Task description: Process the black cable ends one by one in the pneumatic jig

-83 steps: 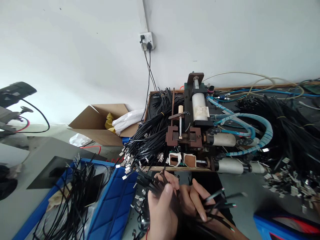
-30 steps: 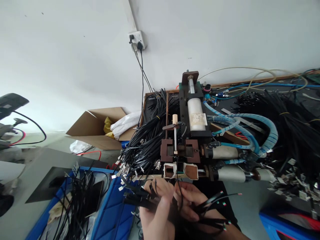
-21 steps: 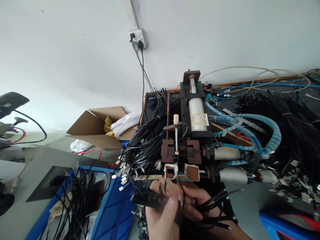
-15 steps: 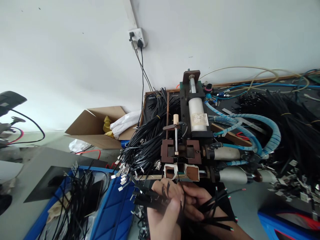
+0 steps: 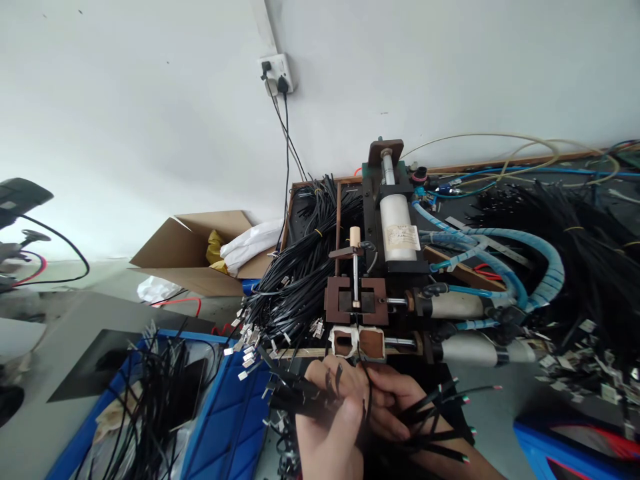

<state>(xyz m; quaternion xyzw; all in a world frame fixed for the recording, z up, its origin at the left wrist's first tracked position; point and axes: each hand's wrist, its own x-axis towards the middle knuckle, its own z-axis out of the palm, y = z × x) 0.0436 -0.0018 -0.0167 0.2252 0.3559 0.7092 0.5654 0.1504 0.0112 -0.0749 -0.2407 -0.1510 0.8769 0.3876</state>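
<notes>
Cables [image 5: 303, 280] either side of machine [image 5: 399, 227], box [image 5: 185, 280] left of bench [image 5: 305, 353]

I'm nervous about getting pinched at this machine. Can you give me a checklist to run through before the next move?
1. Left hand holding the black cable bunch: ok.
2. Single cable running up to the padded blocks: ok.
3. Padded blocks apart: not ok; they look closed together.
4. Right hand clear of the blocks: cannot tell; its fingers show just below them.
5. Upper tip of the single cable properly placed: cannot tell; hidden at the brown clamp.
6. Plugs seated in the wall socket: ok, as far as visible.
</notes>
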